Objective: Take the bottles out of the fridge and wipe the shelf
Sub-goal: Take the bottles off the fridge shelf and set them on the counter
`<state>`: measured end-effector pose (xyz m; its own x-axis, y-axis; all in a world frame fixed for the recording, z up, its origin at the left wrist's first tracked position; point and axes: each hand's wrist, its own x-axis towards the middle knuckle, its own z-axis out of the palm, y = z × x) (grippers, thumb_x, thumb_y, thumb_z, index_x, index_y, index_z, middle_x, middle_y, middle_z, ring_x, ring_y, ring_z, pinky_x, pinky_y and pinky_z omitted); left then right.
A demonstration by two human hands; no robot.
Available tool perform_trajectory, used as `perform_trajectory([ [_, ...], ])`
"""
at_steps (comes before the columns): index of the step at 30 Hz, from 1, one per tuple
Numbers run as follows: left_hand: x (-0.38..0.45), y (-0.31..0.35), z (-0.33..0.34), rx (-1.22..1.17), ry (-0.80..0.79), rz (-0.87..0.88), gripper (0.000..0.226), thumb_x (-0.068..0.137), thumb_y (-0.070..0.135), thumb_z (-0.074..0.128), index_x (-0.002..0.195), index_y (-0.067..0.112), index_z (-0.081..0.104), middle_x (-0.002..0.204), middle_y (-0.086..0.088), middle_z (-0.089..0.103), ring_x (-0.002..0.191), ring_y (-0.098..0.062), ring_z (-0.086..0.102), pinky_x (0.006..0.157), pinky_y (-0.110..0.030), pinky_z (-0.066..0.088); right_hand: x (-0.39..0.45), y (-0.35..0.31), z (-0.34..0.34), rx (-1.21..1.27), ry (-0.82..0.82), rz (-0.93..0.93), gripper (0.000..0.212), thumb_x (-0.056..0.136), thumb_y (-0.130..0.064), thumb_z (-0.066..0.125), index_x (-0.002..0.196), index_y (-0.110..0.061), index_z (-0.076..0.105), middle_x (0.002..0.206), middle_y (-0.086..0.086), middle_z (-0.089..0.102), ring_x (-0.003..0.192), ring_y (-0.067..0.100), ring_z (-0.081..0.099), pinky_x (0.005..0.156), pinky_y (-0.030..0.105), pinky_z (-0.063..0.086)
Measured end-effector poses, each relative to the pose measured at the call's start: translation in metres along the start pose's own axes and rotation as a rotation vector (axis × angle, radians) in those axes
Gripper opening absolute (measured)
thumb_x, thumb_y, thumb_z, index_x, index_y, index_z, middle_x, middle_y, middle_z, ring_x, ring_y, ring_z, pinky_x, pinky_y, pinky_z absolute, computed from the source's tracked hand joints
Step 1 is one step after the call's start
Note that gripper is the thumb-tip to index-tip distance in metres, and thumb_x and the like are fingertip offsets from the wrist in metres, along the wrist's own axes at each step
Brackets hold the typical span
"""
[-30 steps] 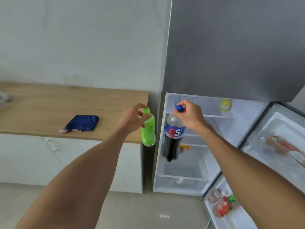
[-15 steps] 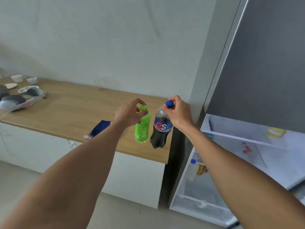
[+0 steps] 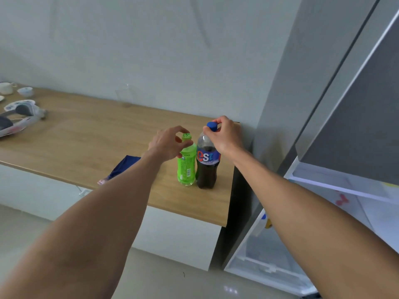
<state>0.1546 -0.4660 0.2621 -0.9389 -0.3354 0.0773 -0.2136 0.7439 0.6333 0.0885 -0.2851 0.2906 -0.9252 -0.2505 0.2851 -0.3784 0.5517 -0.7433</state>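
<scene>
A: In the head view, where are the bottles?

B: Both stand upright on the wooden counter (image 3: 86, 143), near its right end, just beside the open fridge (image 3: 323, 190). The green bottle (image 3: 186, 167) is on the left and the dark cola bottle (image 3: 207, 167) on the right, side by side and touching or nearly so.

A: What are the hands doing?

B: The left hand (image 3: 166, 145) curls around the green bottle's neck, thumb and fingers closed just below its green cap. The right hand (image 3: 224, 137) pinches the blue cap (image 3: 212, 126) of the cola bottle between thumb and fingertips. Whether either grip is tight or slackening, I cannot tell.

A: Anything else on the counter?

B: A folded dark blue cloth (image 3: 123, 167) lies left of the bottles, partly hidden by the left forearm. Far left there are white cups (image 3: 7, 88) and some grey and white gear (image 3: 19, 115) that is too blurred to name.

A: And the fridge?

B: Its door hangs open at the right; a white shelf edge (image 3: 336, 186) shows inside, with the lower compartments below it.
</scene>
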Motion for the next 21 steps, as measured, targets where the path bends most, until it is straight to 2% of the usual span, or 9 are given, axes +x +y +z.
perform_trajectory([
  [2,0.0,-0.004,0.0,-0.068,0.0,-0.026,0.054,0.084,0.053,0.077,0.132,0.036,0.061,0.106,0.006,0.073,0.056,-0.009,0.075,0.055,-0.033,0.057,0.003,0.002,0.002,-0.007,-0.018,-0.001,0.036,0.084,-0.04,0.075,0.108,-0.016,0.064,0.096,0.001,0.068,0.089,0.02,0.065,0.068,0.024,0.041],
  [4,-0.006,-0.008,0.0,-0.112,0.004,-0.049,0.064,0.082,0.051,0.08,0.14,0.039,0.055,0.107,0.007,0.071,0.058,-0.011,0.076,0.059,-0.041,0.063,-0.002,0.006,0.003,0.007,-0.051,0.005,0.045,0.081,-0.047,0.077,0.112,-0.019,0.062,0.094,0.001,0.068,0.086,0.019,0.064,0.062,0.025,0.042],
  [7,-0.022,-0.014,0.0,-0.132,0.055,-0.074,0.07,0.084,0.047,0.081,0.146,0.043,0.047,0.113,0.008,0.067,0.058,-0.012,0.077,0.06,-0.045,0.066,-0.021,0.014,-0.001,0.053,-0.059,0.052,0.055,0.08,-0.053,0.076,0.124,-0.024,0.057,0.088,-0.004,0.066,0.087,0.016,0.063,0.065,0.025,0.046],
  [10,-0.046,-0.016,0.002,-0.162,0.106,-0.082,0.063,0.087,0.045,0.078,0.143,0.041,0.049,0.119,0.009,0.068,0.058,-0.012,0.076,0.059,-0.044,0.065,-0.051,0.026,-0.008,0.108,-0.051,0.086,0.039,0.087,-0.042,0.073,0.118,-0.023,0.062,0.081,-0.009,0.066,0.078,0.012,0.065,0.069,0.029,0.052],
  [13,-0.077,-0.011,0.007,-0.192,0.053,-0.098,0.052,0.089,0.045,0.076,0.135,0.035,0.054,0.118,0.007,0.071,0.058,-0.013,0.076,0.054,-0.038,0.064,-0.091,0.038,-0.023,0.081,-0.094,0.085,0.026,0.09,-0.036,0.072,0.111,-0.021,0.067,0.086,-0.009,0.068,0.075,-0.001,0.061,0.064,0.02,0.045],
  [16,-0.111,0.005,0.023,-0.209,-0.003,-0.089,0.044,0.089,0.046,0.075,0.127,0.034,0.055,0.11,0.009,0.072,0.057,-0.012,0.076,0.054,-0.036,0.063,-0.134,0.056,-0.047,0.03,-0.113,0.083,0.019,0.093,-0.033,0.069,0.108,-0.021,0.068,0.092,-0.008,0.069,0.081,0.002,0.063,0.066,0.018,0.046],
  [21,-0.162,0.048,0.077,-0.288,-0.115,-0.048,0.035,0.088,0.042,0.077,0.116,0.032,0.057,0.103,0.011,0.071,0.056,-0.017,0.076,0.049,-0.035,0.059,-0.195,0.102,-0.095,-0.033,-0.015,0.169,0.014,0.094,-0.031,0.069,0.104,-0.021,0.066,0.091,-0.004,0.069,0.081,0.009,0.064,0.061,0.015,0.046],
])
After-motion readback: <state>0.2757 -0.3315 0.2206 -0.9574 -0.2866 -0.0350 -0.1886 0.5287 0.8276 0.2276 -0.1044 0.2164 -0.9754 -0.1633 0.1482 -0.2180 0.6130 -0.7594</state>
